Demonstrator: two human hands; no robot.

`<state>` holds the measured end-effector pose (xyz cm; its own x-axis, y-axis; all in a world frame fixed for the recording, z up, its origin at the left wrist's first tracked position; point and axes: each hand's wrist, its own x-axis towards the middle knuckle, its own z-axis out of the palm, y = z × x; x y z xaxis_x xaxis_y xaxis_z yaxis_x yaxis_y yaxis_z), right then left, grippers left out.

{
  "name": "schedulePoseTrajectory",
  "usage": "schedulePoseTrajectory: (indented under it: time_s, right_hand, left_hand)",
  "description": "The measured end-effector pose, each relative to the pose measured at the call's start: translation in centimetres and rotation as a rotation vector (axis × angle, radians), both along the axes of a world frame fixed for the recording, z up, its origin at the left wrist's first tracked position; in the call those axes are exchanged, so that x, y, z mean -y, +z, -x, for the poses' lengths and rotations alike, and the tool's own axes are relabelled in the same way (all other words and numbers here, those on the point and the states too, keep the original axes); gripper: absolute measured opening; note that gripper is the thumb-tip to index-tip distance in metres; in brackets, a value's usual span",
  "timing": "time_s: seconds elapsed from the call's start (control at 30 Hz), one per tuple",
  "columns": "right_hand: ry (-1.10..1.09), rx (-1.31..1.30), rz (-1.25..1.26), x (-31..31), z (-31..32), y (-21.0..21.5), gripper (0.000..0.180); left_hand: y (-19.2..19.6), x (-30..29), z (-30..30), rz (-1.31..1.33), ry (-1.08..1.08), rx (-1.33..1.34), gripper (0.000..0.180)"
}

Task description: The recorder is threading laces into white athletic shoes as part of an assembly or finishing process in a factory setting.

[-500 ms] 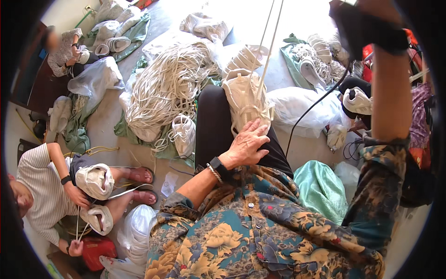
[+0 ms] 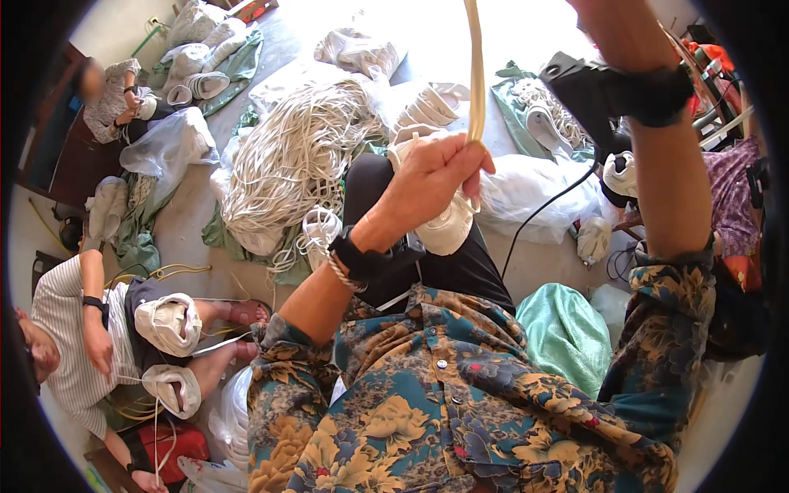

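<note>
Left grip (image 2: 431, 174) pinches lace (image 2: 477, 74) above edge of shoe (image 2: 446, 232) (open air rightward).

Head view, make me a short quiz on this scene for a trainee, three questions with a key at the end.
1. Which of the wearer's hands is seen gripping the lace?
2. True or false: the shiny green sack lies to the wearer's left.
3. What colour is the big lace pile? A) black; B) off-white; C) red.

Key:
1. The left hand.
2. False; it lies to the right.
3. B.
</note>
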<state>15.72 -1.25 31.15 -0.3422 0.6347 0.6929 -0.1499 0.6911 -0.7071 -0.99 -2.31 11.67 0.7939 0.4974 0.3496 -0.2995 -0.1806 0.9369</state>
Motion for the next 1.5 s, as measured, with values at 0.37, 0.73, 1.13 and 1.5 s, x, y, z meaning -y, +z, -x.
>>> schedulePoseTrajectory:
  time_s: [0.37, 0.73, 1.13, 1.5]
  right_hand:
    - [-0.117, 0.544, 0.868, 2.6, 2.1, -23.6, 0.032]
    - [-0.321, 0.277, 1.052, -0.2, 0.4, -26.0, 0.026]
    - [-0.394, 0.242, 0.468, -5.8, 1.8, -11.1, 0.018]
    - [-0.656, 0.201, 0.757, -4.4, -0.9, -19.6, 0.027]
  left_hand:
    - [-0.8, -5.7, 2.8, 0.979, 0.365, 0.111, 0.021]
    - [-10.0, 1.4, 2.4, -0.134, 0.346, -0.462, 0.015]
    - [-13.6, 5.0, 0.8, -0.636, 0.012, -0.32, 0.014]
    - [-13.5, 0.7, 1.8, -0.651, 0.748, -0.423, 0.011]
